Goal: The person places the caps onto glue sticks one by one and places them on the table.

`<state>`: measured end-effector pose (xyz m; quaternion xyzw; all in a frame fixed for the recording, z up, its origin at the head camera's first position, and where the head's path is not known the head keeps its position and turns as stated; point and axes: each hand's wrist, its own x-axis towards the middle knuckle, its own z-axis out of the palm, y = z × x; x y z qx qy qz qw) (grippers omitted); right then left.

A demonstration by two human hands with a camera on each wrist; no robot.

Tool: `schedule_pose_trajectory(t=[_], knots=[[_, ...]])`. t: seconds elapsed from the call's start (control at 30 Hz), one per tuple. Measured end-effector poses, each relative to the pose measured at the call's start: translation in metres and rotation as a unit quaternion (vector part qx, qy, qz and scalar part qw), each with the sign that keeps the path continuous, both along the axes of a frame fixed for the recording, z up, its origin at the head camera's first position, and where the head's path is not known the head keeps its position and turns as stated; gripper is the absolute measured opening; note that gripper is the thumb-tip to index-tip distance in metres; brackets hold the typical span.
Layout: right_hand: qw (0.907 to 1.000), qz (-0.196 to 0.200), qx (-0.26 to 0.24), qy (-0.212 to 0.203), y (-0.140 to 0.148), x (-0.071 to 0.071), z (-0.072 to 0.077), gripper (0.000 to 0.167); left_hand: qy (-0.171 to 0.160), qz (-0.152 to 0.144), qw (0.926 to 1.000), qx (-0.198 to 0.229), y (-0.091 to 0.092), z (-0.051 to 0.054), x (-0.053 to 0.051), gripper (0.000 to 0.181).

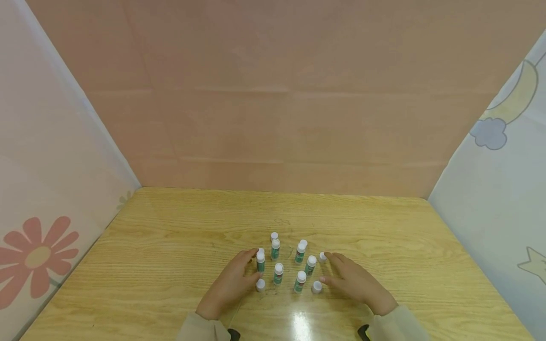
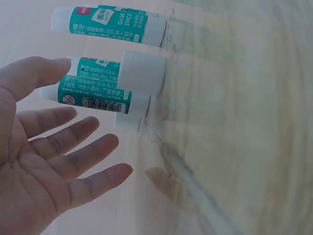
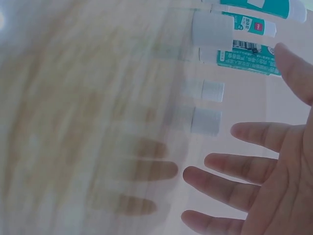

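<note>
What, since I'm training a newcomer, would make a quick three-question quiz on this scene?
1. How many glue sticks stand on the table?
2. True or false: the right hand is clenched in a fist.
3. The loose caps are:
(a) red
(b) white
(c) black

Key:
1. Six.
2. False; its fingers are extended.
3. b

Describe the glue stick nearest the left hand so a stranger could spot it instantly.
Over the wooden table, find the left hand. Close beside it stands a green-labelled, white-topped glue stick, the farthest left of the six in the head view.
</note>
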<state>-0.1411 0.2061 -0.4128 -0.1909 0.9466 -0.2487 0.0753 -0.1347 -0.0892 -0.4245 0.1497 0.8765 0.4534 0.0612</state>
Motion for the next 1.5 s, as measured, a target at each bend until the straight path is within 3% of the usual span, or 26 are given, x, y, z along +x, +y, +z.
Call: schedule_pose_trajectory(t=[0.5,0.93,1.5], knots=[[1.0000,0.001,-0.004,0.005,-0.001,-0.004,-0.004,0.067,0.014,-0.001,0.9999,-0.002,0.001,-0.006,-0.001,0.052],[1.0000,-0.004,0.000,0.007,-0.002,-0.011,-0.005,0.068,0.026,-0.008,0.9995,0.014,0.002,-0.004,-0.003,0.049],[0.9998,0.016,0.007,0.005,-0.006,-0.015,-0.004,0.051,0.016,-0.018,0.9995,0.023,0.005,-0.005,-0.002,0.043]])
